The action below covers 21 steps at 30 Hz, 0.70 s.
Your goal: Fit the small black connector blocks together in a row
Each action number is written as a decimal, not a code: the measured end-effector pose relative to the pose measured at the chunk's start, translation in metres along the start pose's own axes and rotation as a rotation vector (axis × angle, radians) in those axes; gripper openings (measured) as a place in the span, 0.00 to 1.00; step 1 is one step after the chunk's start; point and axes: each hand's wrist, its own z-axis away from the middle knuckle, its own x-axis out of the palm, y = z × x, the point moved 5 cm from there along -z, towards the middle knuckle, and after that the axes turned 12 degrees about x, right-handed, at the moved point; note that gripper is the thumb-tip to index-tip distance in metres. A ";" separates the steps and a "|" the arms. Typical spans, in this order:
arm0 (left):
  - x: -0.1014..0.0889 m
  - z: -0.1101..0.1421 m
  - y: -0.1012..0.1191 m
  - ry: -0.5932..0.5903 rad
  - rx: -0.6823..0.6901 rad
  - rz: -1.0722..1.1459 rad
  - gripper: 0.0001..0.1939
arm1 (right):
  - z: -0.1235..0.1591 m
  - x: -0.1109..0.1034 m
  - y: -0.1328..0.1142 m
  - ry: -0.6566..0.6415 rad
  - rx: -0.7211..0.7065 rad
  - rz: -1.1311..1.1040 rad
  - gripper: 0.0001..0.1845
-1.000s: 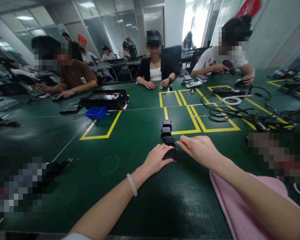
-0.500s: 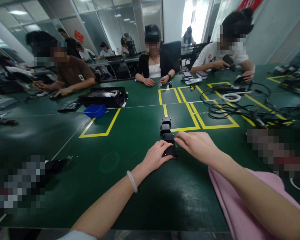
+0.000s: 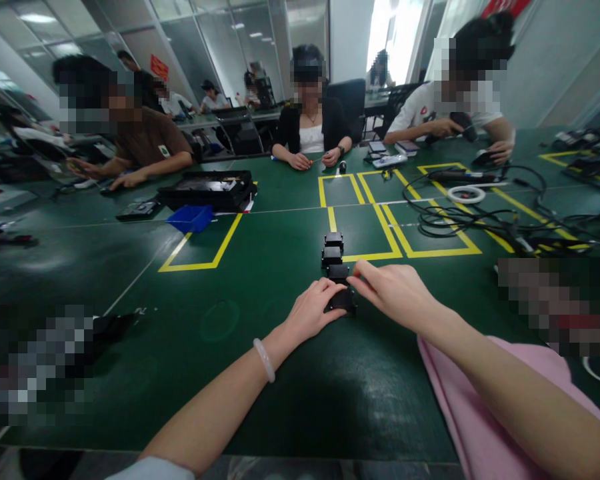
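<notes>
Several small black box-shaped parts stand in a line running away from me on the green table (image 3: pixel 290 407). My left hand (image 3: pixel 314 308), with a pale bracelet at the wrist, has thumb and fingers around the left side of the nearest black block (image 3: pixel 346 303). Just beyond it is another black block (image 3: pixel 338 273), with a third block (image 3: pixel 332 256) behind. My right hand (image 3: pixel 387 287) is pinched at the right side of the two nearest blocks. Whatever lies between its fingertips is too small to make out.
A pink cloth (image 3: pixel 510 373) lies under my right forearm. Black cables (image 3: pixel 445 220) and a white ring (image 3: pixel 466 194) lie to the right. Left of centre stand a blue bin (image 3: pixel 190 219) and a black case (image 3: pixel 207 190). Other people sit across the table.
Both hands stay at the nearest black block, in almost the same pose. The view has shifted very slightly.
</notes>
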 end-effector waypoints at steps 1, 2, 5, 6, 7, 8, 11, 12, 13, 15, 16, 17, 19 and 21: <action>0.000 0.000 0.000 0.000 -0.003 0.003 0.21 | 0.000 0.001 0.000 -0.009 0.004 0.008 0.15; 0.000 0.000 0.000 0.000 -0.004 0.006 0.21 | 0.000 0.001 -0.001 -0.020 -0.011 -0.006 0.15; 0.000 0.000 0.000 -0.002 -0.003 0.017 0.21 | 0.001 0.000 -0.002 -0.059 -0.115 -0.116 0.12; 0.000 0.000 0.000 -0.001 -0.002 0.019 0.21 | 0.001 -0.001 -0.001 -0.066 -0.143 -0.148 0.12; 0.000 -0.001 0.000 -0.002 0.000 0.021 0.21 | 0.001 -0.002 -0.001 -0.070 -0.164 -0.169 0.11; -0.001 -0.001 0.000 -0.003 0.001 0.022 0.22 | 0.002 -0.003 -0.001 -0.071 -0.179 -0.181 0.10; 0.000 -0.001 -0.001 -0.004 0.000 0.022 0.22 | 0.000 -0.004 0.000 -0.054 -0.160 -0.158 0.10; 0.000 -0.001 -0.001 -0.002 0.000 0.022 0.23 | 0.000 -0.004 0.001 -0.038 -0.122 -0.128 0.10; 0.000 0.000 -0.001 0.002 0.000 0.024 0.23 | -0.001 -0.003 0.002 -0.021 -0.073 -0.090 0.12; 0.000 0.000 -0.001 0.012 0.005 0.034 0.23 | -0.003 -0.002 0.005 -0.002 0.008 -0.026 0.15; 0.000 0.000 -0.001 0.019 0.006 0.042 0.22 | -0.003 -0.001 0.005 -0.007 0.017 -0.018 0.15; -0.001 0.000 -0.001 0.025 0.004 0.050 0.22 | -0.003 0.000 0.004 -0.020 0.001 -0.032 0.14; -0.002 0.000 -0.001 0.032 -0.004 0.065 0.21 | -0.001 0.000 0.000 -0.050 -0.076 -0.105 0.12; -0.003 0.000 -0.001 0.031 -0.011 0.073 0.20 | 0.001 -0.002 -0.004 -0.063 -0.138 -0.179 0.10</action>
